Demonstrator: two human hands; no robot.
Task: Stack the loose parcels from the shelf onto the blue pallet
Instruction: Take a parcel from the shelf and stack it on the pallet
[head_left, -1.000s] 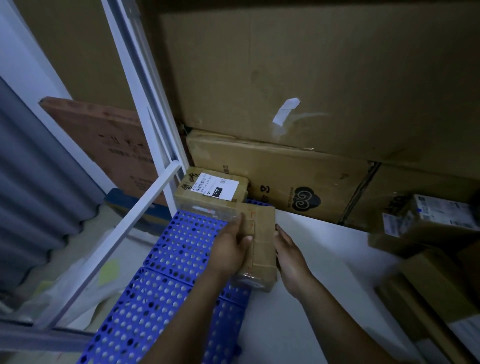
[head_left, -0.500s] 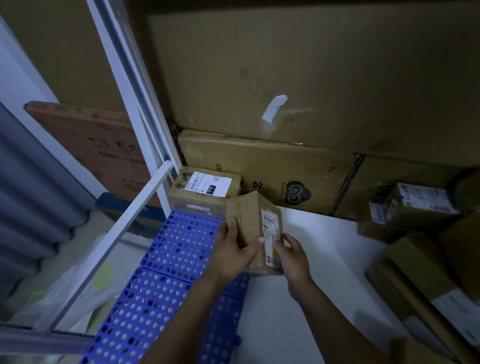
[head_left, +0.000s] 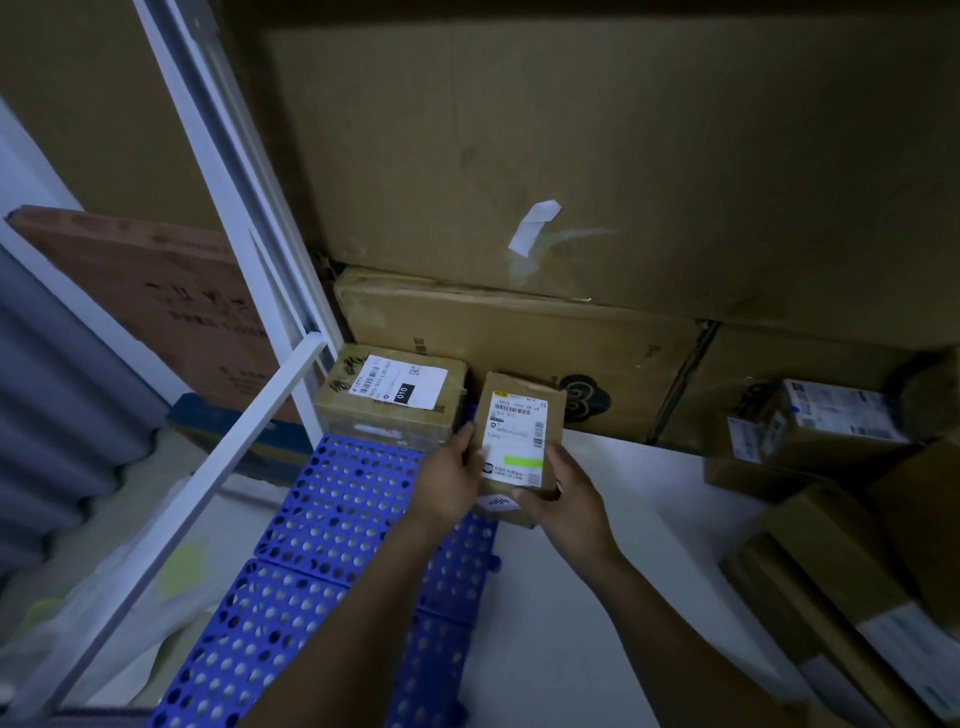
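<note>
Rolled label-up since a moment ago, the parcel (head_left: 514, 441) is clamped between left hand (head_left: 447, 478) and right hand (head_left: 566, 493), fingers curled on its side edges. Its long axis points away, over the far-right edge of the pallet (head_left: 332, 519), just beside the box (head_left: 389, 400).

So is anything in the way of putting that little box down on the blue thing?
Nothing visible is. The left hand and right hand hold the small parcel at the far right edge of the blue pallet. The bigger labelled parcel sits beside it on the left, not under it.
</note>
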